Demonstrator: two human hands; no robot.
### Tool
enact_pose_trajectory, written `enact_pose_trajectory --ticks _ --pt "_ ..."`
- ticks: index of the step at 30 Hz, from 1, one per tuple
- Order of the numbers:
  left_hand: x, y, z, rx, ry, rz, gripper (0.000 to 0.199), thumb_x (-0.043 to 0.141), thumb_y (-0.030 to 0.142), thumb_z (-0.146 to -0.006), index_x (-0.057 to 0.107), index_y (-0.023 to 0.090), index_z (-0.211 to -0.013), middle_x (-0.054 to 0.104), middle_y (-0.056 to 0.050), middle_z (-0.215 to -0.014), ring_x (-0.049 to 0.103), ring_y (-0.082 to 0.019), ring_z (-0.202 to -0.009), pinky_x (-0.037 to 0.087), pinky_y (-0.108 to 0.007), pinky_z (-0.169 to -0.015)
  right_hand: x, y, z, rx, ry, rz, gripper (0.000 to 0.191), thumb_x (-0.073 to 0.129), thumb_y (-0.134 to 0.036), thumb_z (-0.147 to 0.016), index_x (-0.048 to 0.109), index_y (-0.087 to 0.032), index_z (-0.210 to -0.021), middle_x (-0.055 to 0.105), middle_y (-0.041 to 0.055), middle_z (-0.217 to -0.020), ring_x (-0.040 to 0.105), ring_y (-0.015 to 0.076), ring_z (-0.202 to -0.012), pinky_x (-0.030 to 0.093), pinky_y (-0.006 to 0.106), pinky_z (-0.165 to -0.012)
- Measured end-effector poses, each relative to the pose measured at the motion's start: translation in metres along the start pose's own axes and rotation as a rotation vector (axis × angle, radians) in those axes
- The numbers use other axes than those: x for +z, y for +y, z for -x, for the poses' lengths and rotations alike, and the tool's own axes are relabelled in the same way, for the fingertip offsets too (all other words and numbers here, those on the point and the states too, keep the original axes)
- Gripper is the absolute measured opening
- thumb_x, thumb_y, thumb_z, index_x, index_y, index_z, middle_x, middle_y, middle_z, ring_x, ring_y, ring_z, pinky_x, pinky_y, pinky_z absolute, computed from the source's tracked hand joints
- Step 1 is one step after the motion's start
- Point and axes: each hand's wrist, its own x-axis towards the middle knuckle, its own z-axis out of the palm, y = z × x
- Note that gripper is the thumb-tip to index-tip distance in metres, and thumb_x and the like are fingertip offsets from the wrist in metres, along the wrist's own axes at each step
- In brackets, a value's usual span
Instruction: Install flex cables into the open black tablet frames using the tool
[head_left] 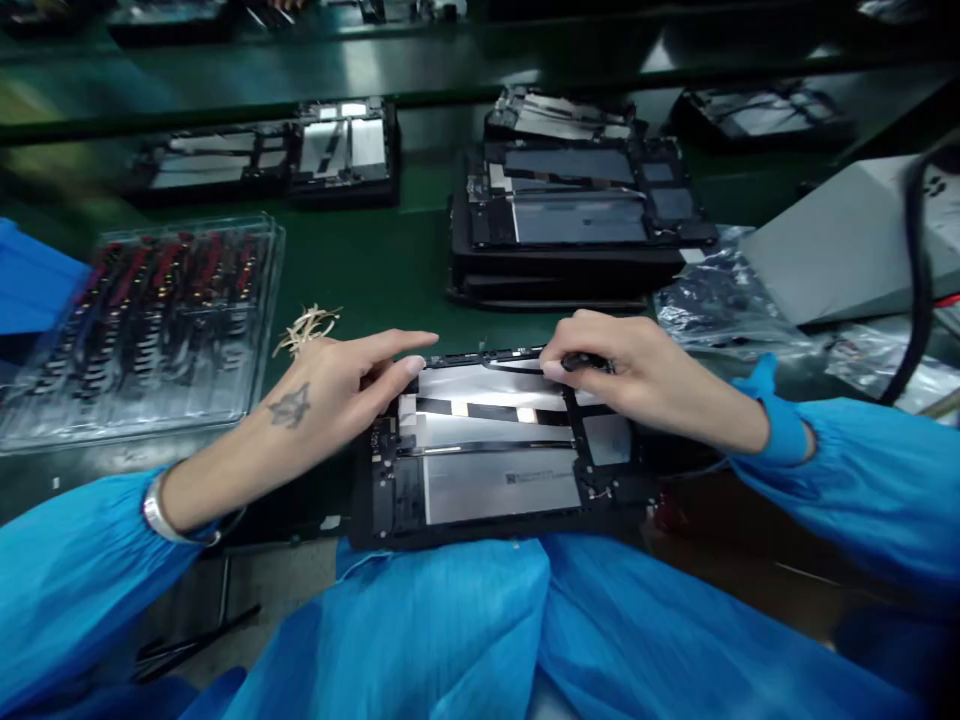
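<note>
An opened tablet (502,490), its silver battery cells and black frame exposed, lies in front of me at the bench's near edge. At its upper left corner is my left hand (337,385), thumb and forefinger apart, the thumb resting by the frame. Over the upper right edge, my right hand (611,365) is closed around dark tweezers (517,368). Their thin tip points left along the tablet's top edge, where small parts show. What the tip touches is too small to make out. Dark flat cables cross the cells.
Stacked opened tablets (577,205) stand behind, with others (345,150) at the back left. A clear plastic tray (255,370) of flex cables lies left. Beige strips (307,328) sit near my left hand. Plastic bags (724,300) and a light grey box (832,245) are right.
</note>
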Motion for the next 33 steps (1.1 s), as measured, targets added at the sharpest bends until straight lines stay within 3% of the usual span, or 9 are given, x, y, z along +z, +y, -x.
enact_pose_trajectory --ticks 3,7,12,17,24,33 --pt "0.006 -0.004 -0.008 0.068 -0.042 -0.003 0.033 0.053 0.032 -0.102 0.069 0.018 -0.128 0.073 0.002 -0.072 0.056 -0.009 -0.048 0.037 -0.021 -0.050 -0.007 0.012 0.002 0.057 -0.092 0.002 0.016 0.063 -0.032 -0.090 0.069 -0.023 -0.078 0.067 0.0038 -0.078 0.057 0.0193 -0.074 0.038 0.032 -0.065" --pt "0.015 -0.004 -0.017 0.189 -0.085 0.016 0.030 0.051 0.029 -0.104 0.067 0.018 -0.128 0.077 -0.004 -0.104 0.071 -0.014 -0.079 0.050 -0.021 -0.069 -0.011 0.025 -0.001 0.070 -0.126 0.013 0.016 0.065 -0.033 -0.089 0.071 -0.023 -0.079 0.066 0.0028 -0.077 0.056 0.0175 -0.070 0.036 0.031 -0.061" --pt "0.024 -0.006 -0.026 0.306 -0.095 0.005 0.024 0.050 0.026 -0.104 0.067 0.015 -0.116 0.070 -0.008 -0.110 0.066 -0.017 -0.099 0.051 -0.026 -0.082 -0.012 0.033 -0.007 0.095 -0.139 0.081 0.010 0.068 -0.028 -0.084 0.073 -0.023 -0.078 0.064 0.0018 -0.073 0.052 0.0159 -0.065 0.031 0.030 -0.059" --pt "0.031 -0.010 -0.027 0.333 -0.195 0.022 0.023 0.046 0.026 -0.106 0.058 0.017 -0.122 0.058 -0.010 -0.135 0.058 -0.017 -0.122 0.049 -0.025 -0.095 -0.010 0.032 -0.011 0.119 -0.162 0.173 0.007 0.068 -0.025 -0.082 0.073 -0.021 -0.078 0.062 0.0016 -0.072 0.050 0.0151 -0.063 0.028 0.030 -0.060" --pt "0.035 -0.009 -0.025 0.330 -0.291 -0.030 0.027 0.041 0.029 -0.107 0.053 0.019 -0.130 0.050 -0.010 -0.147 0.053 -0.019 -0.132 0.048 -0.030 -0.105 -0.015 0.020 -0.014 0.134 -0.241 0.256 0.013 0.063 -0.025 -0.086 0.072 -0.018 -0.080 0.061 0.0015 -0.071 0.050 0.0141 -0.062 0.029 0.029 -0.062" --pt "0.039 -0.012 -0.025 0.375 -0.278 -0.142 0.028 0.040 0.028 -0.107 0.052 0.020 -0.131 0.048 -0.007 -0.153 0.052 -0.019 -0.134 0.050 -0.030 -0.104 -0.016 0.017 -0.015 0.153 -0.281 0.308 0.016 0.060 -0.027 -0.089 0.071 -0.017 -0.085 0.060 0.0020 -0.072 0.052 0.0145 -0.064 0.029 0.028 -0.062"
